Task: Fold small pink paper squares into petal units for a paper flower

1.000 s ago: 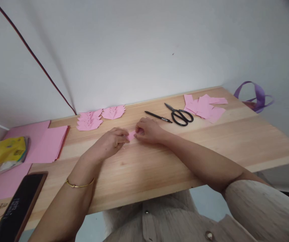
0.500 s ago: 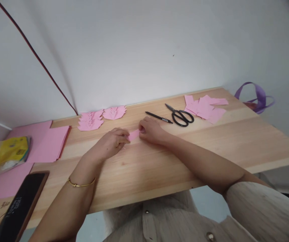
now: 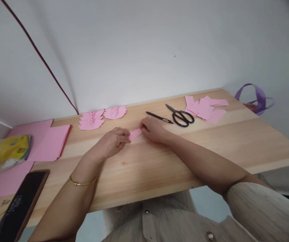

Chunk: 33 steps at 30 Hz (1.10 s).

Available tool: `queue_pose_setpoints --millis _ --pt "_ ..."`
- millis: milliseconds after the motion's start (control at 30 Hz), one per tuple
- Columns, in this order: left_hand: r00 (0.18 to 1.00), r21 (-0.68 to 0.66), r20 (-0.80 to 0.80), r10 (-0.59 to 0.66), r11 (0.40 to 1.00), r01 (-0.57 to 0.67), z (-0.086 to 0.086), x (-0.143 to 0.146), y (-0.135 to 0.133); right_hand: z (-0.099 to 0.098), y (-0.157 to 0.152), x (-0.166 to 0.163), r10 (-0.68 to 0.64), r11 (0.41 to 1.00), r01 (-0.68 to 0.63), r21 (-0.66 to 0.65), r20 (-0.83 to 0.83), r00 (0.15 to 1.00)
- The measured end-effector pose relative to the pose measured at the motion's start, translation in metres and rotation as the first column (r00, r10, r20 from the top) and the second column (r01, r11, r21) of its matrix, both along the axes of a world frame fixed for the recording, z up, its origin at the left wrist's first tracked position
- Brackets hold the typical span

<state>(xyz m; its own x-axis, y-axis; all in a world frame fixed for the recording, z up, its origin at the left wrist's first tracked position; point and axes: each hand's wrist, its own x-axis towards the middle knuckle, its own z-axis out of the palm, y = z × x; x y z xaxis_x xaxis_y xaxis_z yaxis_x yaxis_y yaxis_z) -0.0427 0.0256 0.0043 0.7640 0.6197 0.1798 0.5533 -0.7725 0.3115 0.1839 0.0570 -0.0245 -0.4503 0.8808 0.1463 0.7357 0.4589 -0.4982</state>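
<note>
Farther from my left hand (image 3: 113,143) than a second ago, my right hand (image 3: 152,130) has slid right, baring more pink strip (image 3: 135,134) between them. Fingers (image 3: 122,131) curled nearly closed, both pinch its opposite ends low over the table (image 3: 147,171), forearms (image 3: 202,158) angled inward.

Pink paper piece (image 3: 135,134): two-ended hold

The piece is plain pink, with a narrow, strip-like section exposed between the grips. Its left end sits in the pinch of the left hand (image 3: 114,142); its right end meets the right hand (image 3: 153,130). The exposed section lies nearly flat and runs obliquely, right end farther forward than left. The grips hide the outline of both ends.
</note>
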Motion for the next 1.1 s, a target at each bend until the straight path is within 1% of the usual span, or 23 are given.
queue_pose_setpoints --millis 100,200,400,600,800,967,1100 --pt "1.0 -0.003 0.001 0.0 1.0 0.0 -0.001 -0.001 0.0 -0.005 -0.004 -0.006 -0.068 0.997 0.068 0.022 0.016 0.998" --pt "1.0 -0.002 0.002 0.004 1.0 -0.004 -0.003 -0.001 0.001 -0.009 -0.006 -0.009 -0.096 0.994 0.095 0.049 0.025 0.995" --pt "1.0 -0.001 -0.005 -0.007 1.0 0.007 -0.002 0.0 0.001 -0.006 -0.001 -0.003 -0.03 1.0 0.03 -0.001 0.023 0.999" --pt "1.0 -0.015 -0.004 0.007 1.0 -0.007 0.001 0.001 0.0 -0.001 0.001 0.003 0.042 0.999 -0.042 0.012 0.014 0.999" --pt "1.0 -0.012 0.004 0.006 1.0 -0.006 -0.001 0.0 0.0 -0.003 0.001 -0.001 0.005 1.0 -0.005 -0.006 -0.006 1.0" --pt "1.0 -0.009 0.017 0.008 1.0 -0.008 -0.002 0.0 -0.001 -0.005 -0.003 -0.005 -0.044 0.999 0.044 0.022 0.011 0.999" --pt "1.0 -0.015 0.007 -0.002 1.0 0.002 -0.002 0.001 0.0 -0.004 -0.003 -0.004 -0.028 1.0 0.028 0.012 0.018 0.999"
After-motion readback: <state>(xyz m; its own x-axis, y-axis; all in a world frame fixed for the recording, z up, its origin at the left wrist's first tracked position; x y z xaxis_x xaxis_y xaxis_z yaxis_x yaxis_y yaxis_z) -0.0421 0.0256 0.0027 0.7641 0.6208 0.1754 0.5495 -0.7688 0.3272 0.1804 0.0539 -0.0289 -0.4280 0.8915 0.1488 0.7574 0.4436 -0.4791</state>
